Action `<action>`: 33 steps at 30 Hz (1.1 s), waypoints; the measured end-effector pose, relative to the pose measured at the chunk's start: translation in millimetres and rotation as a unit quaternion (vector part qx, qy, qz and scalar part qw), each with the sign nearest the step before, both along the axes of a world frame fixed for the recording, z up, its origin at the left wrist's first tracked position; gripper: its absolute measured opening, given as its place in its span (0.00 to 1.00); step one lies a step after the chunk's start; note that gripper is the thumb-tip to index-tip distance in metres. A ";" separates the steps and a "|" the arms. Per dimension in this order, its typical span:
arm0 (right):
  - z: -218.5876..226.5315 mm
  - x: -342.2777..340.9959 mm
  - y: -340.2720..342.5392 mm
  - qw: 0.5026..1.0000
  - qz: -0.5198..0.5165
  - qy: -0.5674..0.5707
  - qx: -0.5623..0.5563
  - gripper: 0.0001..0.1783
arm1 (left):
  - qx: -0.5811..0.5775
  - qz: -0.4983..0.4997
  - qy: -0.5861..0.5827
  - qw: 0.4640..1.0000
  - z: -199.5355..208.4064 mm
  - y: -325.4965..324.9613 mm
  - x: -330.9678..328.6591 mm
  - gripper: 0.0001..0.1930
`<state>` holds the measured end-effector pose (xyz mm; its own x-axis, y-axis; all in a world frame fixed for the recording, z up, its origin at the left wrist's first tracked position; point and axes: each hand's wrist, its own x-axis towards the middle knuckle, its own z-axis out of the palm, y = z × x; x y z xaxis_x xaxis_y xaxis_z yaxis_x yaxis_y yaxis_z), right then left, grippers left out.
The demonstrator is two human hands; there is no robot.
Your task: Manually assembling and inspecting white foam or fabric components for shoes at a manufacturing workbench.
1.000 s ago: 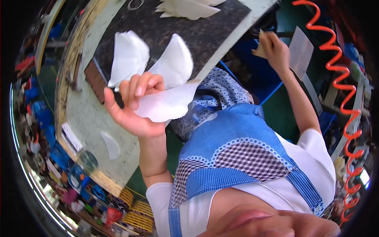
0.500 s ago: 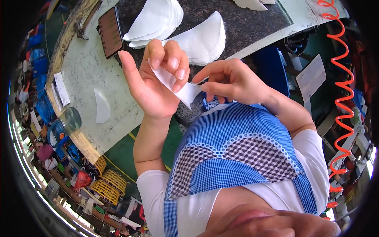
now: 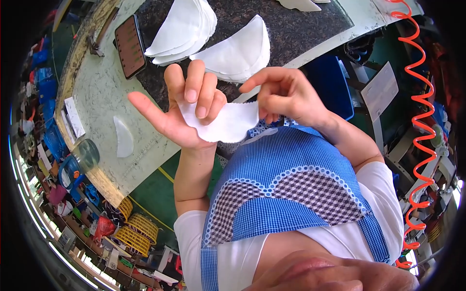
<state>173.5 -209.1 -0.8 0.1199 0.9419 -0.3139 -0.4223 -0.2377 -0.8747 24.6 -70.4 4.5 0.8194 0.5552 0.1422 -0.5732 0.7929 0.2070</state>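
Observation:
A small white fabric piece (image 3: 228, 122) with a wavy edge is held stretched between both hands, above the checked apron. My left hand (image 3: 191, 109) has its fingers curled over one end of it against the palm, thumb sticking out. At the other end, my right hand (image 3: 291, 99) grips the piece between thumb and fingers, its index finger extended. Just beyond the hands lie two stacks of white curved fabric pieces, a left stack (image 3: 182, 31) and a right stack (image 3: 242, 51). One single curved white piece (image 3: 124, 137) lies apart on the table's left side.
A phone (image 3: 130, 48) lies left of the stacks on the pale table (image 3: 104, 97). A clear jar (image 3: 86, 155) stands at the left edge. More white pieces (image 3: 301, 5) lie at the far side. A red coiled hose (image 3: 421, 106) hangs at right; yellow baskets (image 3: 138, 233) are lower left.
The fabric piece has gone from folded and narrow to spread out flat between the hands. My right hand has moved slightly right, and my left hand a little left and down.

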 end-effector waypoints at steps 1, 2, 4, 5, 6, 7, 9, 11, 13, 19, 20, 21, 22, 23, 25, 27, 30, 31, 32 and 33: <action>0.8 6.7 -6.2 0.999 -0.003 -0.038 -0.022 0.15 | -0.001 0.006 0.000 1.000 -1.0 1.2 -1.9 0.29; -6.7 14.2 -14.8 0.997 -0.029 -0.060 -0.041 0.15 | -0.003 0.012 0.000 1.000 -2.0 3.0 -4.5 0.29; -48.2 49.0 -50.0 0.996 -0.075 0.041 -0.002 0.16 | -0.004 0.021 -0.006 1.000 0.7 12.5 -11.9 0.28; -76.8 74.3 -78.3 0.980 -0.093 0.167 0.053 0.16 | -0.005 0.026 -0.010 1.000 0.6 17.0 -15.5 0.28; -83.2 91.5 -101.4 0.989 -0.086 0.116 -0.033 0.15 | 0.006 0.017 0.004 1.000 4.1 20.0 -18.4 0.29; -86.3 104.8 -119.6 0.988 -0.082 0.062 -0.118 0.15 | 0.004 0.018 0.001 1.000 5.4 22.1 -23.1 0.29; -88.8 118.0 -146.7 0.977 -0.082 -0.143 -0.138 0.17 | 0.099 -0.019 0.124 0.987 8.1 23.5 -35.2 0.37; -89.0 126.0 -164.1 0.841 -0.068 -0.516 -0.148 0.21 | 0.180 0.008 0.174 0.968 3.7 21.6 -42.0 0.41; -63.6 124.5 -157.7 0.724 -0.050 -0.674 -0.141 0.23 | 0.335 0.008 0.328 0.883 2.0 15.1 -48.1 0.40; 7.0 18.4 -20.7 0.968 0.109 -0.223 0.017 0.16 | 0.605 -0.028 0.351 0.714 5.1 -8.7 -2.8 0.27; -1.2 12.3 -20.2 0.970 0.110 -0.214 0.020 0.11 | 0.602 -0.027 0.352 0.716 8.9 -11.7 -5.8 0.27; -3.3 12.2 -19.5 0.963 0.133 -0.232 0.045 0.11 | 0.531 -0.050 0.405 0.743 15.2 -16.9 -12.9 0.28; -7.2 16.1 -24.5 0.963 0.128 -0.232 0.053 0.11 | 0.454 -0.074 0.455 0.763 18.4 -19.2 -17.7 0.35; -9.8 21.7 -29.9 0.963 0.123 -0.231 0.061 0.11 | 0.452 -0.072 0.456 0.764 15.5 -14.0 -24.7 0.35; 1.2 31.1 -22.3 0.989 0.064 -0.132 0.001 0.14 | 0.390 -0.147 0.450 0.790 11.1 -1.3 -41.0 0.48; 3.5 43.8 -3.5 0.984 0.050 -0.163 0.049 0.16 | 0.361 -0.020 0.455 0.814 10.5 8.0 -30.9 0.40; -0.9 64.4 34.2 0.953 0.032 -0.300 0.006 0.18 | 0.439 0.100 0.497 0.742 2.0 29.0 -4.2 0.30; -8.2 65.9 42.8 0.937 0.024 -0.348 0.011 0.18 | 0.439 0.101 0.497 0.741 -4.1 31.1 -1.1 0.30; -10.4 66.6 47.7 0.931 0.031 -0.364 -0.001 0.19 | 0.456 0.113 0.511 0.720 -12.6 31.5 0.3 0.29; -12.7 66.2 48.7 0.931 0.032 -0.364 -0.002 0.19 | 0.470 0.124 0.524 0.699 -19.6 30.6 0.9 0.27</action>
<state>239.7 -160.4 -13.5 0.2458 0.9533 -0.1752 0.2966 -0.2461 -0.9227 25.5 -39.8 -15.1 0.6425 0.7633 -0.0670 0.1884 -0.0726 0.9794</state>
